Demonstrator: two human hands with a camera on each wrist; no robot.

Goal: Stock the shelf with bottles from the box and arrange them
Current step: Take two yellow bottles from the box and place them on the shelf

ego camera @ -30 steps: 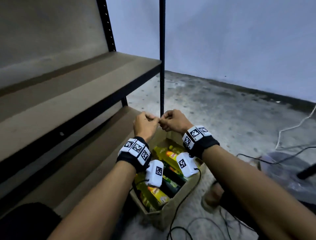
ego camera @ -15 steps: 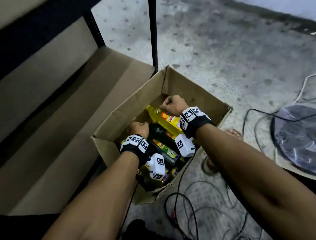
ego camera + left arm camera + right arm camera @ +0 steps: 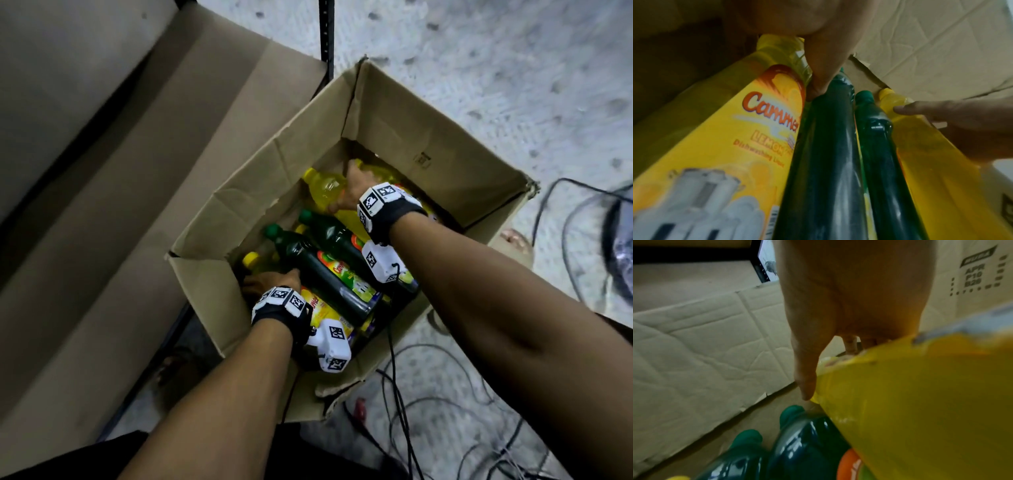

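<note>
An open cardboard box [image 3: 260, 178] on the floor holds several yellow and dark green bottles lying on their sides. My left hand [image 3: 270, 282] reaches into its near left corner and grips a yellow bottle [image 3: 317, 303] at the shoulder. In the left wrist view my thumb [image 3: 822, 73] lies between that labelled yellow bottle [image 3: 735, 129] and a green bottle [image 3: 828, 146]. My right hand [image 3: 352, 186] grips another yellow bottle [image 3: 325, 186] at the far side of the box. The right wrist view shows my thumb [image 3: 805, 386] against this bottle [image 3: 920, 402]. Two green bottles [image 3: 322, 274] lie between my hands.
The brown lower shelf board [image 3: 137, 171] runs along the box's left side, and its black upright post [image 3: 325, 34] stands just behind the box. Black cables [image 3: 428, 411] trail over the concrete floor to the right. A bare foot [image 3: 513, 238] shows beside the box.
My hands went from touching each other above the box down into it. They spread apart, and each now holds a yellow bottle. The view tilted down from the shelf to the box.
</note>
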